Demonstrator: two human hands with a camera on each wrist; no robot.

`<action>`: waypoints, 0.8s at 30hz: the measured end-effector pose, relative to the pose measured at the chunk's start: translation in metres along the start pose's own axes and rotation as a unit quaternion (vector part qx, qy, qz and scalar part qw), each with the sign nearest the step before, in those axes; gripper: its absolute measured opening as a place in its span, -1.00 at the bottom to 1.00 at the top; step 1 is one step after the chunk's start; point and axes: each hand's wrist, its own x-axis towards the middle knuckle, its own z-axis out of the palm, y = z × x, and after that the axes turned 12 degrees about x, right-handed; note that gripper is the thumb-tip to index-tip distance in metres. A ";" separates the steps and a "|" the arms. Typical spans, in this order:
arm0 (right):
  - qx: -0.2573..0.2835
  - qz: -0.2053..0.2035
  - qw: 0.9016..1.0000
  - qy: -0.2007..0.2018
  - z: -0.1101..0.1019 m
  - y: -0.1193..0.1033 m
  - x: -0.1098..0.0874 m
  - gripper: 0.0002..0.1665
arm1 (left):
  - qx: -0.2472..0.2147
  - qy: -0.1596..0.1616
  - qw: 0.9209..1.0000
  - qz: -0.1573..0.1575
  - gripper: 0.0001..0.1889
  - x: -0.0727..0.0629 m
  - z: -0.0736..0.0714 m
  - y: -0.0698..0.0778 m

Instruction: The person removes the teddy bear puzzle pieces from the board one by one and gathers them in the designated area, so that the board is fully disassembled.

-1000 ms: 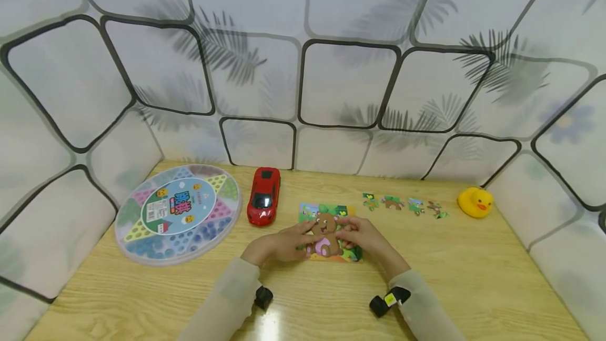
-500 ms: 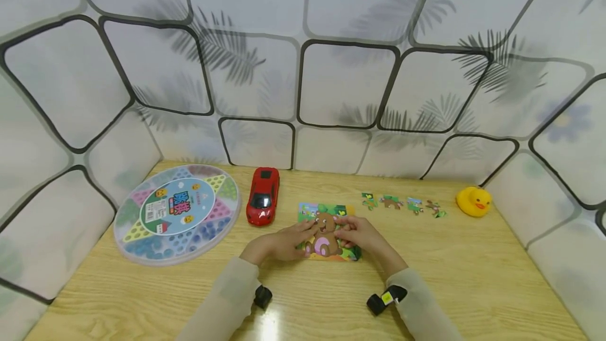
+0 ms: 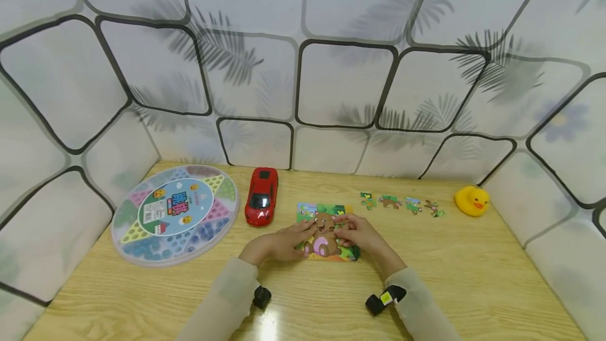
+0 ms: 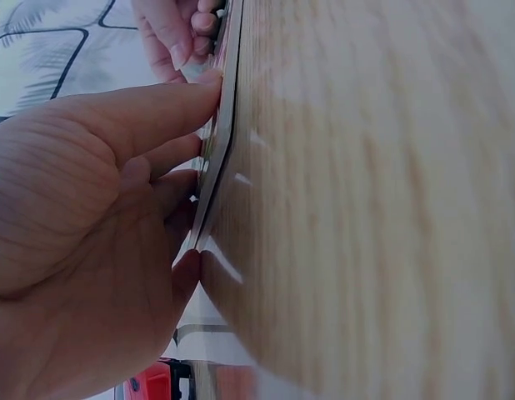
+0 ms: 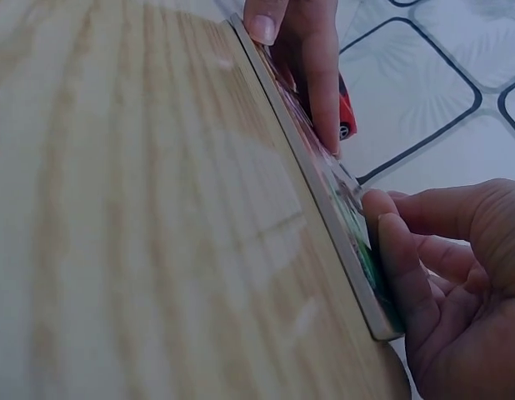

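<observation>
A thick, flat, rectangular puzzle board with a brown bear picture (image 3: 324, 239) lies on the pale wooden table (image 3: 322, 299), between both hands, neither nearer. Its long axis runs left to right; its top points toward the white patterned wall (image 3: 331, 149). The left hand (image 3: 286, 242) rests on it, fingers extended; the right hand (image 3: 362, 236) bends its fingers over the right part, pinching or only touching, I cannot tell.

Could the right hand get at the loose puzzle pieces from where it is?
Probably yes: the loose puzzle pieces lie on the table just beyond the right hand, and I see nothing between, though it would first have to leave the bear puzzle.
</observation>
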 end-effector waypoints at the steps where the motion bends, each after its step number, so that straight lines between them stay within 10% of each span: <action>1: 0.004 -0.002 1.000 0.002 0.001 0.000 0.000 -0.52 | 0.000 0.000 1.000 -0.001 -0.31 0.000 0.000 0.000; 12: 0.061 -0.052 0.996 0.036 0.006 0.006 -0.003 -0.64 | 0.001 0.001 1.000 0.002 -0.32 0.001 0.001 0.000; 24: 0.082 0.018 0.983 0.163 0.020 0.001 0.003 -0.75 | -0.007 -0.001 1.000 -0.006 -0.31 0.000 -0.001 0.000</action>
